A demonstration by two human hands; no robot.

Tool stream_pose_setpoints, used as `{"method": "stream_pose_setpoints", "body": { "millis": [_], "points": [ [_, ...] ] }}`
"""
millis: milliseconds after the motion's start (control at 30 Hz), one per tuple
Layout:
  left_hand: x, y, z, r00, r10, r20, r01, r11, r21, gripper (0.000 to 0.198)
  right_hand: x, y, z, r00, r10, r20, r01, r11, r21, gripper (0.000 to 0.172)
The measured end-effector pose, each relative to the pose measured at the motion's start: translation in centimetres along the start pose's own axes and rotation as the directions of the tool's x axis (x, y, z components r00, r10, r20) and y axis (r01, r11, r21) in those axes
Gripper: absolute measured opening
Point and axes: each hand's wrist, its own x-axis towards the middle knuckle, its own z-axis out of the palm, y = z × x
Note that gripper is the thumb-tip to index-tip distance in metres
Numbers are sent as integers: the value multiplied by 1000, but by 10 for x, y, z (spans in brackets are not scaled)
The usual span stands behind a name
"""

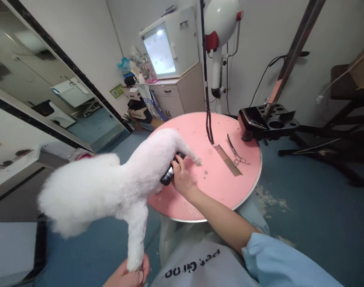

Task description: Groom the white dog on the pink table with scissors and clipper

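Nearby: scissors (235,152), comb (227,160) on pink table (211,199); strap (205,75) hanging; right hand (183,176) gripping clipper (167,177), left hand (129,276) pinching dog's foreleg (136,237).

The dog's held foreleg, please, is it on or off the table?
Off: the left hand holds the foreleg beyond the pink table.

In the grip of the right hand (182,178), the clipper (166,177) is showing black with a pale label (170,170); against it, the dog (119,187) is showing white, faintly pinkish along its back; under the grip, the tabletop (219,195) is showing pink with dark flecks (205,172); to its right, the scissors (234,150) are gleaming silver
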Motion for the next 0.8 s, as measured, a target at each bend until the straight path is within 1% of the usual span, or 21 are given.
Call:
{"method": "stream_pose_setpoints", "body": {
  "millis": [67, 100, 133, 233, 267, 300, 400, 467, 533, 600, 700, 733, 800],
  "points": [
    [1, -1, -4, 1000, 8, 11, -8, 1000, 14, 53, -2, 3, -1, 999, 34, 35, -33, 999, -11, 57],
    [2, -2, -6, 1000, 9, 20, -9, 1000, 23, 53, -6, 3, -2, 998, 27, 48, -27, 1000, -17, 58],
    [3, -3, -9, 999, 4, 33, -5, 999, 34, 54, -10, 3, -4, 998, -3, 56, 4, 1000, -21, 58],
    [5, -5, -13, 999, -15, 44, 11, 997, 79, 58, -25, 2, -9, 984, -173, 39, 174, 984, -25, 52],
    [5, -6, -14, 999, -16, 52, 11, 996, 90, 59, -27, 2, -9, 978, -207, 23, 208, 978, -34, 50],
    [6, -6, -14, 998, -13, 57, 8, 996, 91, 60, -26, 3, -10, 977, -213, 7, 213, 976, -45, 48],
    [7, -8, -13, 998, 7, 56, -10, 998, 66, 59, -14, 11, -7, 992, -126, -15, 125, 990, -69, 52],
    [8, -9, -12, 999, 27, 39, -29, 999, 42, 58, -7, 16, -6, 998, -52, 20, 53, 995, -81, 56],
    [10, -11, -11, 998, 51, 39, -52, 998, 25, 56, -8, 17, -8, 997, -6, 80, 15, 994, -106, 58],
    [12, -12, -11, 997, 64, 44, -65, 998, 15, 56, -14, 15, -13, 992, -22, 127, 38, 992, -121, 57],
    [15, -12, -10, 997, 63, 44, -64, 998, 19, 59, -20, 10, -24, 986, -96, 137, 112, 987, -117, 54],
    [16, -12, -10, 997, 68, 35, -69, 997, 17, 59, -19, 11, -28, 986, -93, 140, 110, 987, -119, 54],
    [18, -10, -7, 996, 84, 27, -85, 996, 8, 59, -15, 13, -33, 985, -23, 172, 47, 989, -138, 56]
  ]
}}
